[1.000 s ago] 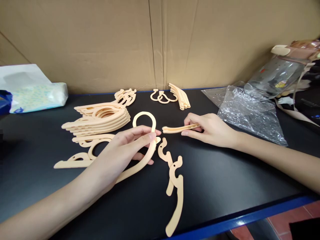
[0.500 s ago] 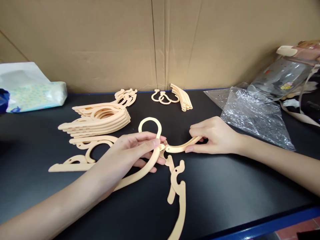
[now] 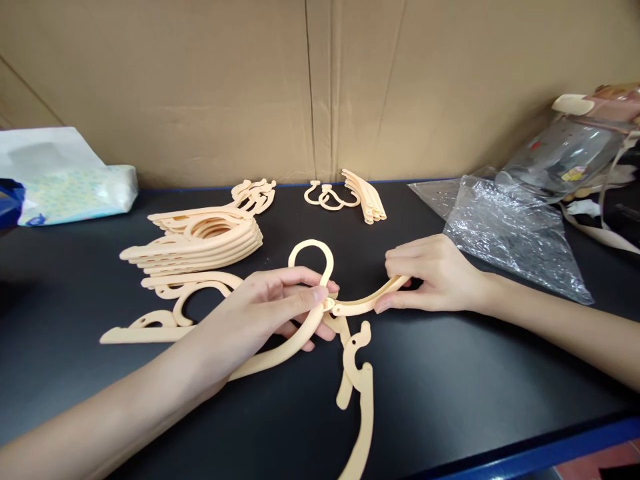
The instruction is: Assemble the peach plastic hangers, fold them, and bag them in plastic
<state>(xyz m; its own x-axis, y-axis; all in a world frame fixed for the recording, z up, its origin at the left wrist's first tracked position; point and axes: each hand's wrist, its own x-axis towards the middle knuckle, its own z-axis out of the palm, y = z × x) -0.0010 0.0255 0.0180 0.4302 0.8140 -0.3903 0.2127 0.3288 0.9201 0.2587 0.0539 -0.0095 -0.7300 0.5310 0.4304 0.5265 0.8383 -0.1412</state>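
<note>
Over the black table (image 3: 450,387), the left hand (image 3: 265,313) pinches a peach hook piece (image 3: 305,293) while the right hand (image 3: 435,273) pinches a curved arm piece (image 3: 365,301), their ends touching between the hands.

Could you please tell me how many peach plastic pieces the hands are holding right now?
2: a hooked piece in the left hand and a curved arm piece in the right hand, ends meeting between them. Nothing else shows in either grip.

Bottom edge crops what seems a hanger arm (image 3: 370,413)
</note>
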